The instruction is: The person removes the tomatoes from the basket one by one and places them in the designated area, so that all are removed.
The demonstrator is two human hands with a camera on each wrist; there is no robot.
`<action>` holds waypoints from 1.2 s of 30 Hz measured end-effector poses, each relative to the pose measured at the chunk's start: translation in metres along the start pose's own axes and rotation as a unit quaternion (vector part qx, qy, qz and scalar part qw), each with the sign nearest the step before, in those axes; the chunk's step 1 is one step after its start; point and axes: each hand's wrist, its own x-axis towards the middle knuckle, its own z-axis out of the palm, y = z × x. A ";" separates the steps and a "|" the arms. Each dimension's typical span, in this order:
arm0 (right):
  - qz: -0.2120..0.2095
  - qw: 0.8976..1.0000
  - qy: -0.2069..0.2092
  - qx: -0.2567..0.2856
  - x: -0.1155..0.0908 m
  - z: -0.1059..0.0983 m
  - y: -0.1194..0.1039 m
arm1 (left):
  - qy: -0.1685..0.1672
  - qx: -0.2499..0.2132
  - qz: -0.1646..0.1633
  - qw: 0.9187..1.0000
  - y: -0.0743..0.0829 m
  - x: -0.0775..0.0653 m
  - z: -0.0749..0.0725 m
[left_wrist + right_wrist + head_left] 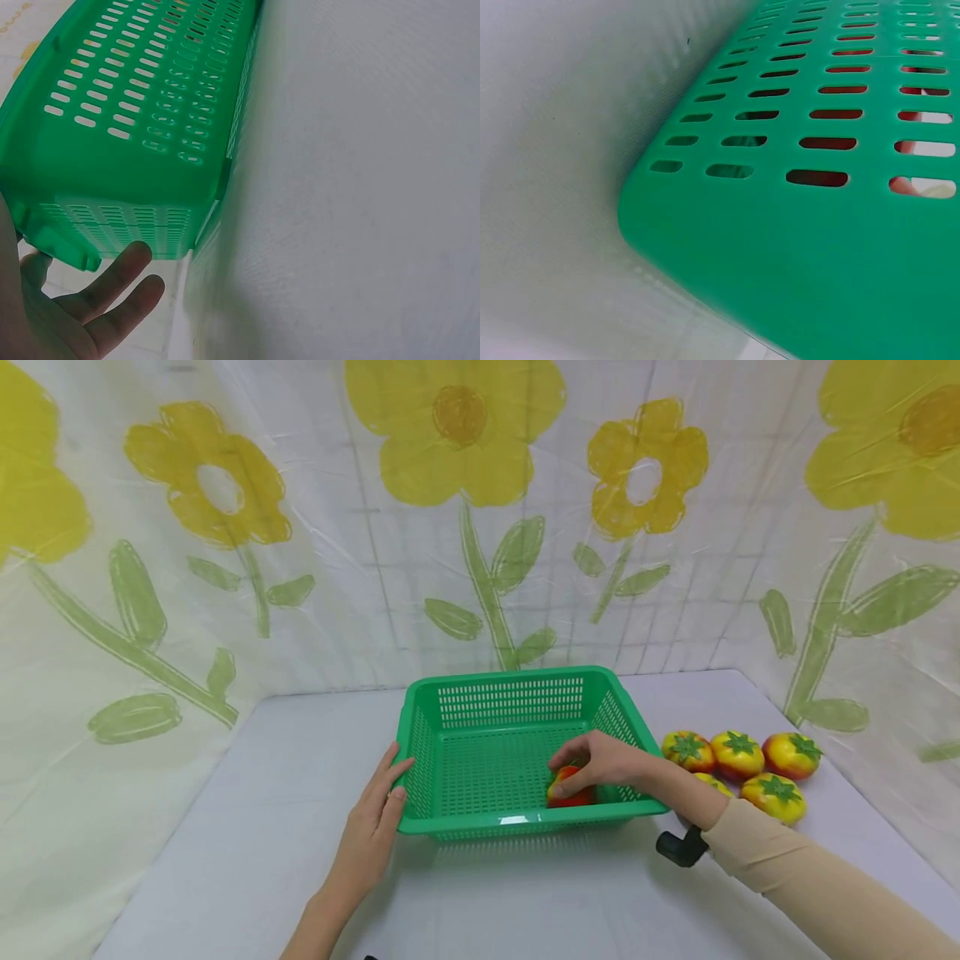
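A green plastic basket with slotted walls stands on the table. At its left rim is my left hand, thumb and a finger on the rim. In the left wrist view, two of that hand's fingers extend below the rim beside the end wall. My right hand reaches over the right rim and grips a red and yellow tomato low inside the basket's front right corner. The right wrist view shows the basket's outer wall, with red showing through its slots; the right hand is mostly hidden there.
Several red and yellow tomatoes with green leafy tops, one of them a yellow tomato, lie on the table to the right of the basket. A white table spreads around it. Behind hangs a curtain printed with yellow flowers.
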 end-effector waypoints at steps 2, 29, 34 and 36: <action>-0.003 1.000 -0.005 0.000 0.000 0.000 0.000 | 0.000 -0.001 0.000 1.000 0.000 0.000 0.000; -0.032 0.998 -0.045 0.025 0.000 0.001 -0.001 | -0.001 -0.005 -0.003 1.000 0.000 -0.001 0.000; -0.049 0.997 -0.052 0.023 0.000 0.000 -0.001 | -0.001 -0.007 -0.002 1.000 0.000 -0.001 0.000; -0.056 0.997 -0.048 0.016 0.000 0.000 -0.001 | -0.002 -0.009 -0.003 1.000 0.001 0.000 0.000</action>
